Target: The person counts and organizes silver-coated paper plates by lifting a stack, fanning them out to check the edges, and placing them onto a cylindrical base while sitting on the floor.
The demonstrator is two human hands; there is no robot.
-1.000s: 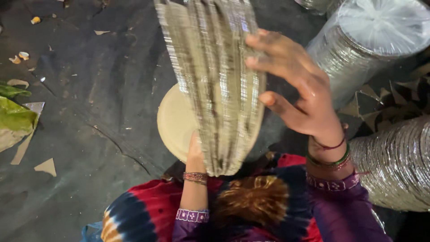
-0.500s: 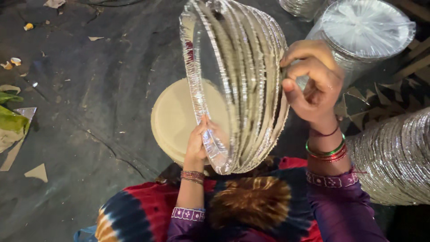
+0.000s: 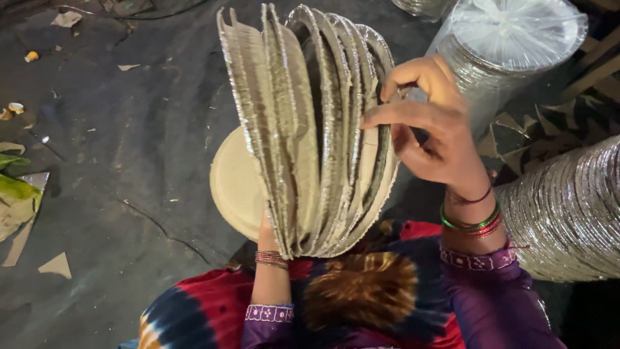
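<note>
The left hand [image 3: 266,227] props the upright stack of silver foil-lined paper plates [image 3: 310,129] from six o'clock; the right hand [image 3: 433,123] at three o'clock pinches rims, fanning them apart.

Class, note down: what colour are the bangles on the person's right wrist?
Green and red bangles, with a thin dark red thread above them; only the head view shows them.

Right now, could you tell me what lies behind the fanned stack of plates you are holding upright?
Behind the fanned stack of plates lies one tan plate flat on the dark floor. The stack covers its right half and most of the left hand.
</note>
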